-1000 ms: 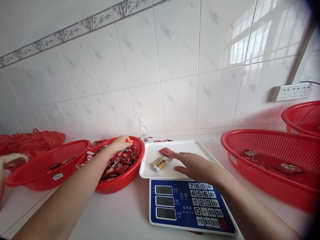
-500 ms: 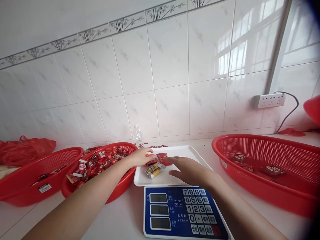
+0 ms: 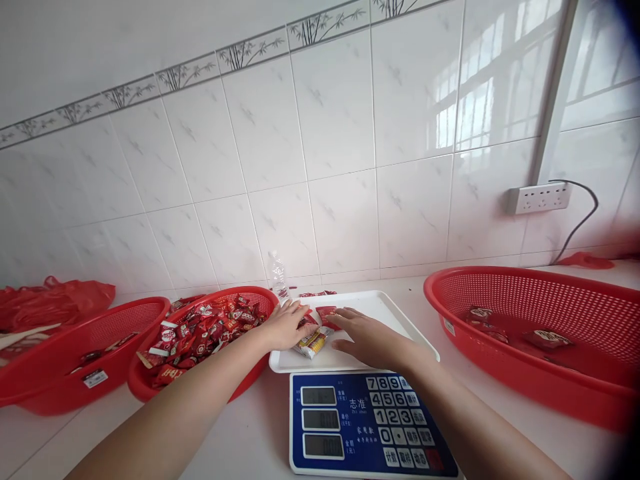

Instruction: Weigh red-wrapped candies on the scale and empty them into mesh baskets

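Observation:
Both hands are over the white tray of a scale whose blue keypad panel faces me. My left hand lies with fingers stretched out at the left side of a few wrapped snacks, partly covering them. A yellow-wrapped snack shows between the hands, and a red packet lies behind it. My right hand is to the right of these packets, fingers extended and thumb apart, its fingertips near the red packet. Whether either hand touches the packets I cannot tell.
Left of the tray stands a red basket full of red-wrapped snacks, and beyond it another red basket. A large red basket with several packets is on the right. A clear bottle stands behind the tray; a power strip is on the wall.
My left hand has come slightly nearer and lower, now covering part of the yellow-wrapped snack. My right hand has shifted only slightly. The packets stay on the tray.

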A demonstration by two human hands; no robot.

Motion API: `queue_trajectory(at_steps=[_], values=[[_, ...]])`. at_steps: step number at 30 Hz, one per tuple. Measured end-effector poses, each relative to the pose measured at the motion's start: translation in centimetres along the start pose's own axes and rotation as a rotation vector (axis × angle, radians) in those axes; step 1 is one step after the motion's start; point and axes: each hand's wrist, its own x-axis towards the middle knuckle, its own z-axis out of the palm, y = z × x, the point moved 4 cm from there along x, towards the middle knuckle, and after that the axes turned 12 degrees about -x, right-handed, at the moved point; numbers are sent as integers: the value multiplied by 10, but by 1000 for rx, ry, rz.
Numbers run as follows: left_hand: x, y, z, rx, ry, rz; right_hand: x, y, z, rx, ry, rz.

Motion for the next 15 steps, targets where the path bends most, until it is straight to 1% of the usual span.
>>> queue_trajectory(at_steps=[2,4,6,7,9,11,12,13,15], values=[[1,0,-1,-7,1,40,2,2,3,0,-22,8],[1,3,-5,-91,8,95,3,4,6,1,-36,0],[1,2,-14,-201,55,117,3,5,6,8,-32,-6],[1,-1,-20,-232,107,97,2,6,6,13,-27,-4],[-1,-16,-34,-222,250,-11,-1,6,3,19,-24,9],[-5,-38,-45,-164,366,-147,-4,5,-1,16,-24,18],[-9,-50,-47,-141,387,-207,-5,5,-3,12,-22,22],[-12,-62,-48,-128,377,-256,-6,4,-5,6,-20,25],[-21,-84,-42,-118,282,-321,-8,3,-8,-4,-20,33]])
